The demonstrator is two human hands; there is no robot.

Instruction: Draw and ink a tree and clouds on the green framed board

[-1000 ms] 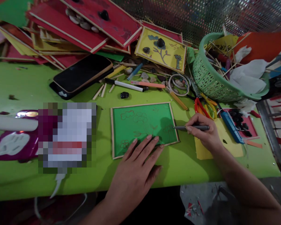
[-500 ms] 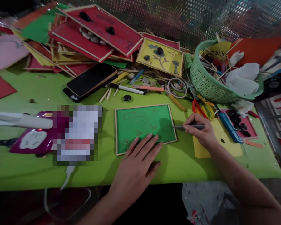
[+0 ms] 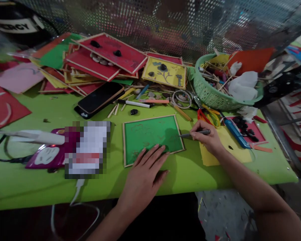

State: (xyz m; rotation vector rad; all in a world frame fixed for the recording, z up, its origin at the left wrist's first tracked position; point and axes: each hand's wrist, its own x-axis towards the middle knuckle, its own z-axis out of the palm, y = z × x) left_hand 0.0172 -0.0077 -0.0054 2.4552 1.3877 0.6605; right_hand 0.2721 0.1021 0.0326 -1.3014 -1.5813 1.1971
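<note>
In front of me on the table lies a green card (image 3: 150, 134) framed with thin wooden sticks, bearing faint outlines such as a flower and a cloud. My left hand (image 3: 146, 170) rests flat on its lower edge, fingers spread. A dark pen (image 3: 202, 132) is pinched in my right hand (image 3: 205, 135), its tip at a drawn tree shape near the card's right edge. Under my right hand lies a yellow sheet (image 3: 220, 157). Just behind the card sit a small black stone (image 3: 133, 112) and a white marker (image 3: 135, 103).
Stick-framed pictures (image 3: 115, 53) are piled at the back left, before a perforated metal panel. A green basket (image 3: 205, 90) of scraps stands back right, near scissors (image 3: 208, 115) and a blue cutter (image 3: 235, 130). Phones (image 3: 100, 98) and a purple power strip (image 3: 50, 152) lie left.
The camera view has tilted up and turned slightly right, so the table contents sit differently in frame. My left hand stays on the card, and the pen stays near the tree outline.
</note>
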